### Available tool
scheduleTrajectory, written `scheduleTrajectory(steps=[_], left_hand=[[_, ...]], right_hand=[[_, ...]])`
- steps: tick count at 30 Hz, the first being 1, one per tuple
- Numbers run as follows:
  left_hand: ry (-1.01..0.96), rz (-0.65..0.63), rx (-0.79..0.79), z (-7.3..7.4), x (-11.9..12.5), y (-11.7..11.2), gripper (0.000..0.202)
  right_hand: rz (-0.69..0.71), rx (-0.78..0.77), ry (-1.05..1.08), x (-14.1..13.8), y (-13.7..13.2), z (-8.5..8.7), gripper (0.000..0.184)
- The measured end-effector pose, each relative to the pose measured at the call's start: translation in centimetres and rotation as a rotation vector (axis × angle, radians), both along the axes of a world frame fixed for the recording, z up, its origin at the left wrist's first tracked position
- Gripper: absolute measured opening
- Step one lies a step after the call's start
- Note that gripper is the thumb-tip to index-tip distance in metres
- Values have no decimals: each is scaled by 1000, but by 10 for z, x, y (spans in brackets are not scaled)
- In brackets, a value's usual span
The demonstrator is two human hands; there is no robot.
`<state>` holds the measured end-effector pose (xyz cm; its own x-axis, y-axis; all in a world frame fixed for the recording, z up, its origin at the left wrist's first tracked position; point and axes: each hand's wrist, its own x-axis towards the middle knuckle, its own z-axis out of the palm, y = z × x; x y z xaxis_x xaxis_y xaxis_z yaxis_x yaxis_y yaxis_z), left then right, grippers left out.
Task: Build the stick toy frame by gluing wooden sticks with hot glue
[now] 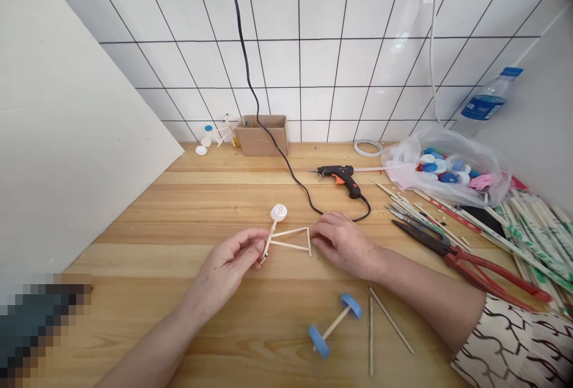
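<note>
My left hand is closed around the left side of a small frame of thin wooden sticks. A white bottle cap is fixed at the upper end of its left stick, and a small dark spot shows near the lower end. Just right of the frame's crossbar, my right hand rests low with bent, slightly parted fingers. I see nothing held in it. Closer to me lies a wheel axle, a stick with a blue cap at each end. Two loose sticks lie beside it.
Behind my hands lies a black glue gun with its cord. At right are red-handled shears, many sticks and a bag of bottle caps. A cardboard box, tape roll and water bottle stand farther back.
</note>
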<state>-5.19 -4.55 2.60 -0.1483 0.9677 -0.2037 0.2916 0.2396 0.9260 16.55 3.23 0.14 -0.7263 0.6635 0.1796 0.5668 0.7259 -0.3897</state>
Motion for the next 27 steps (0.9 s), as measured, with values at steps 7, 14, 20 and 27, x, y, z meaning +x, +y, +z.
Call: scheduleTrajectory(steps=[7,14,20,27], left_hand=[[-20,8,1,-2,-1,1,43],[-14,4,-1,-2,-1,1,44],[-6,-6,4,-3,-2,1,45],[18,-49,19,-4,-3,0,43]], right_hand=[[-3,5,16,0,0,-1,15],[-12,-31,-1,2,-1,5,15],[-8,-49,-49,4,-3,8,34],[-16,-35,-48,2,-5,7,36]])
